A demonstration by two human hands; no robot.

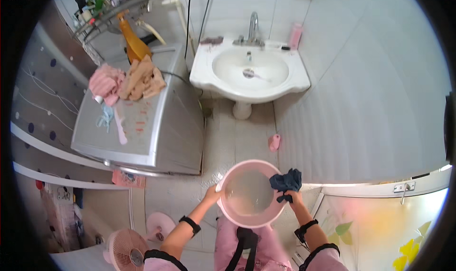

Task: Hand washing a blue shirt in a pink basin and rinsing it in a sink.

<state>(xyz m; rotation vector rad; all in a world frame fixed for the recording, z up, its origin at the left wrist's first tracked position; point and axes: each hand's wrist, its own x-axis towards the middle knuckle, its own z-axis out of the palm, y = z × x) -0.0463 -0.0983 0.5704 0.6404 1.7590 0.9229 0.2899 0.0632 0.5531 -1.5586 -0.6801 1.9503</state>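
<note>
A pink basin [228,214] with cloudy water in it is held in front of my body, over my lap. My left hand [212,195] grips its left rim, the fingers closed round the edge. At the right rim my right hand [293,198] is closed on a bunched dark navy cloth [288,180], which hangs partly over the basin's edge. Whether the right fingers also grip the rim is hidden by the cloth.
A white sink [204,66] with a metal faucet [253,28] stands ahead. To the left, a grey washing machine [178,128] carries a pink cloth [107,81], a tan cloth [142,80] and an amber pump bottle [134,40]. A pink fan [126,249] stands lower left; a door [365,223] is at right.
</note>
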